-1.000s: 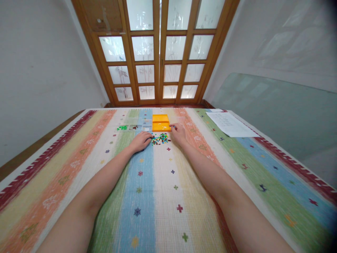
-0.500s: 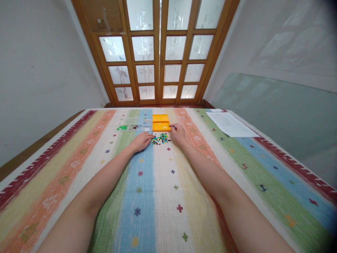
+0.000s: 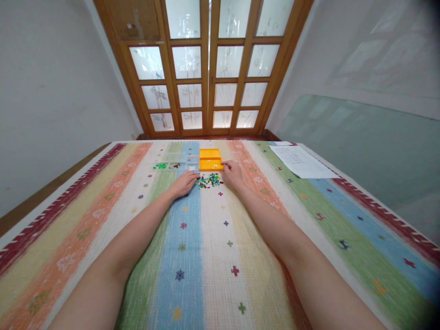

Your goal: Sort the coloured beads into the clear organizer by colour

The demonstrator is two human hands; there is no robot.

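A small heap of tiny coloured bricks [image 3: 211,180], green, blue, yellow and dark brown, lies on the striped cloth. My left hand [image 3: 184,184] rests at the heap's left edge, palm down, fingers stretched toward it. Behind the heap stands an open yellow box [image 3: 210,154] with a few small white pieces [image 3: 215,166] inside. At the box's front right corner, my right hand [image 3: 233,174] has thumb and forefinger pinched together. Whatever sits between those fingertips is too small to make out.
Left of the yellow box is a clear divided tray [image 3: 167,157], with green pieces [image 3: 160,166] and dark brown pieces [image 3: 176,165] in separate compartments. Printed paper sheets [image 3: 297,161] lie at the table's right. Wooden glazed doors [image 3: 208,82] stand beyond the table [image 3: 220,284].
Both hands stay almost in place, the left at the heap and the right at the box corner. The whole view shifts very slightly.
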